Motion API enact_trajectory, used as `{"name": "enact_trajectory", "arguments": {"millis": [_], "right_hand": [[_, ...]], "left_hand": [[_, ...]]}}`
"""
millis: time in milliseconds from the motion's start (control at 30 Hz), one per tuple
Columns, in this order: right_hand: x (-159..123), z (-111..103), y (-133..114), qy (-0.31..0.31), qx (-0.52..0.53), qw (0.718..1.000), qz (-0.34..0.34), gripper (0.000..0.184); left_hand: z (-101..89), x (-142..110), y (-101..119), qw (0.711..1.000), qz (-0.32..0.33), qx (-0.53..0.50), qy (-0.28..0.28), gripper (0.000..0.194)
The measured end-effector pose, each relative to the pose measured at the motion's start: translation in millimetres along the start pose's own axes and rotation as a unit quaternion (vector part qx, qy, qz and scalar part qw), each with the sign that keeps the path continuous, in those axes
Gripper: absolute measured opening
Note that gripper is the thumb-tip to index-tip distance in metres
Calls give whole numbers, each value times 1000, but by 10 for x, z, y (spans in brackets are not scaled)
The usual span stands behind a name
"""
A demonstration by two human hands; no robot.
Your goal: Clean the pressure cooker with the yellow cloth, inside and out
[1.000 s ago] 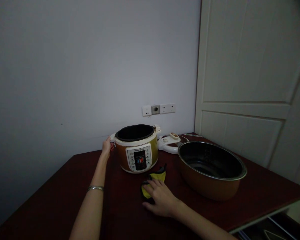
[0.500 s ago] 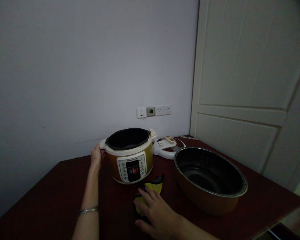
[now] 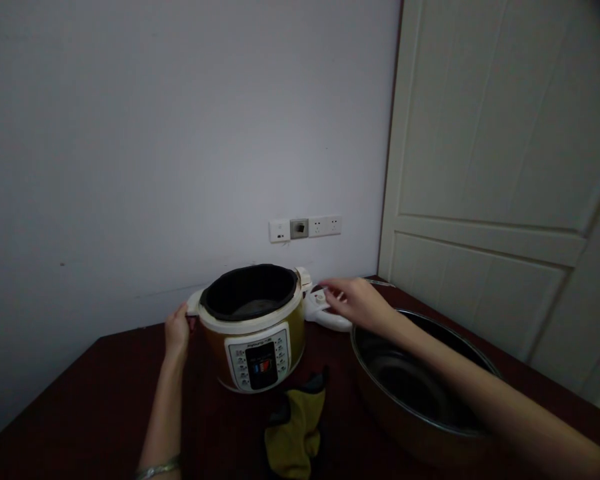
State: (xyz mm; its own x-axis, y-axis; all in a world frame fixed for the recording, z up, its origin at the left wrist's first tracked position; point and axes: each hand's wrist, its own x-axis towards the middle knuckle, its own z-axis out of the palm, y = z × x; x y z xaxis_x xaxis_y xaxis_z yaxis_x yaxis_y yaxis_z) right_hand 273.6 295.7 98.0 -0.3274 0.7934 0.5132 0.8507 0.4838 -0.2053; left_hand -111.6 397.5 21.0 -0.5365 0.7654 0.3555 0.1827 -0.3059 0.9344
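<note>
Head view: takes in a pale wall (image 3: 180,133) behind the cooker (image 3: 253,325), plus a panelled door (image 3: 485,167) to the cooker's far right. Has the cooker standing open-topped on a dark red table (image 3: 105,400), front facing outward, perhaps for easy access. Shows a wide pot (image 3: 385,420) right of the cooker and nearer, apparently set there to stay within reach. Shows a white lid (image 3: 330,321) just right of the cooker, partly hidden. Includes a crumpled yellow-and-dark cloth (image 3: 295,433) in front of the cooker, held by nothing. Grasps the cooker's left side handle (image 3: 195,303) with the left hand (image 3: 177,328), likely to steady the body. Reaches right of the cooker with the right hand (image 3: 363,300), fingers bent at the lid; impossible to say whether gripping or merely touching. Adds sockets (image 3: 325,225) on the wall beyond the cooker. Bears, on the cooker's control panel (image 3: 259,358), what looks like "Joyoung", soft; button legends too small to read.
</note>
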Motion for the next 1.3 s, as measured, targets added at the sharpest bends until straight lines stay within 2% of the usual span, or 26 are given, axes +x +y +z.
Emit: {"name": "enact_trajectory", "arguments": {"millis": [33,100,167,267,400,533,700,800,1033,1300], "right_hand": [[210,14,226,-1,-23,999,42,35],[586,106,655,-52,-66,990,116,36],[860,256,1013,-90,-78,982,149,34],[1059,515,1390,-138,-92,968,190,37],[1115,823,1682,-189,-103,949,229,47],[1151,1032,1860,-219,-96,939,249,48],[1185,1161,1975,-237,-78,932,262,50],[1179,1214,1998,-246,-65,928,271,50],[1150,1357,2052,-254,-64,924,279,32],[1114,1408,2049,-236,-70,925,289,32]], "left_hand": [[4,-1,10,1000,-1,3,4,37],[11,-6,36,1000,-4,16,15,37],[14,0,49,1000,-8,16,22,36],[8,36,13,999,-23,2,28,34],[1,60,-52,999,-35,-18,27,37],[15,1,-7,998,-41,-52,10,40],[39,-58,71,994,-51,-97,7,38],[53,-61,80,993,-59,-106,11,38],[64,-82,103,992,-66,-107,13,39],[42,-36,44,996,-34,-88,6,35]]}}
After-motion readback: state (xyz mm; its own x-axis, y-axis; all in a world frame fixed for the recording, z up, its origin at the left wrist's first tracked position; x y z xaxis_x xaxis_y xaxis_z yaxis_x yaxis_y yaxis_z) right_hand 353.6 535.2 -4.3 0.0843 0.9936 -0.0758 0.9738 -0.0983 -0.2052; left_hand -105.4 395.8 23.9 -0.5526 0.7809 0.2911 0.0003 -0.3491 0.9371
